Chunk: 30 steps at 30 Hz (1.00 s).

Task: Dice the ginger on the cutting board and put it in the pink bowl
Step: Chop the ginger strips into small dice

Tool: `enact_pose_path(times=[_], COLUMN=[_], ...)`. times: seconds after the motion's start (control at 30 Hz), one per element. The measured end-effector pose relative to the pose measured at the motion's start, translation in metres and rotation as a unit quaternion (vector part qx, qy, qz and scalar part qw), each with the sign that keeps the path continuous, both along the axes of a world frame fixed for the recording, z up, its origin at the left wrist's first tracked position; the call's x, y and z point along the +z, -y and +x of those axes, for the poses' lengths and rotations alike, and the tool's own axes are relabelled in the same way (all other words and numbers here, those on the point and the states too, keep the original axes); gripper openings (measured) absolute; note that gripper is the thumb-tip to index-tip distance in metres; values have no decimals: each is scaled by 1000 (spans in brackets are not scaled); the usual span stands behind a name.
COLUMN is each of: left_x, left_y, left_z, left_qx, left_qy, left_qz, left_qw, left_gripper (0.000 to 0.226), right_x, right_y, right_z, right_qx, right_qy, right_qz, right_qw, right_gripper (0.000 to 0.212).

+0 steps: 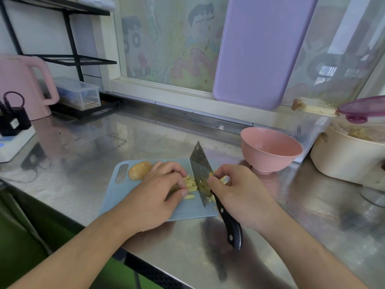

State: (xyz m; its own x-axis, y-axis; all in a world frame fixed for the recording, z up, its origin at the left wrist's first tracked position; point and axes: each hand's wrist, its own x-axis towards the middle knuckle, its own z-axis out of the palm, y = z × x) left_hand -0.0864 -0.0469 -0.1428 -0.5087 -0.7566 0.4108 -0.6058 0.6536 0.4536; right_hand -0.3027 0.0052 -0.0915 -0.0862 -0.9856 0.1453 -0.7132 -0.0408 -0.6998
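1. Centrally, a pale blue cutting board [187, 209] lies on the steel worktop [83, 163].
2. Right hand [239, 197] grips the cleaver [201, 172] at its black handle, blade edge down among the ginger strips [190, 184].
3. Left hand [158, 192], fingers curled, holds the ginger strips just beside the blade.
4. Pink bowl [270, 149] stands near the board's far right corner.
5. A potato [139, 170] lies by the board's handle slot.

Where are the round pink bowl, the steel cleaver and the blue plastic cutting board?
Round pink bowl [268, 163]: head view, outer wall.
Steel cleaver [200, 163]: head view, blade face.
Blue plastic cutting board [187, 211]: head view, bare near edge.
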Motion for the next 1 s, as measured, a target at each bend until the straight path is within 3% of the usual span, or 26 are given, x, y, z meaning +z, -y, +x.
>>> enact_pose_path(times=[0.7, 1.0], left_x=[-1, -5], left_y=[2, 0], left_z=[-5, -8], left_qx=[35, 101], left_qy=[-13, 5], left_qz=[-41, -32], left_qw=[998, 994], left_gripper=[6, 33], right_x=[-3, -2], right_y=[2, 1], right_z=[-2, -1], right_qx=[7, 11], right_qy=[-4, -1], right_qz=[-11, -11], right_qw=[1000, 1000], right_gripper=[22, 22])
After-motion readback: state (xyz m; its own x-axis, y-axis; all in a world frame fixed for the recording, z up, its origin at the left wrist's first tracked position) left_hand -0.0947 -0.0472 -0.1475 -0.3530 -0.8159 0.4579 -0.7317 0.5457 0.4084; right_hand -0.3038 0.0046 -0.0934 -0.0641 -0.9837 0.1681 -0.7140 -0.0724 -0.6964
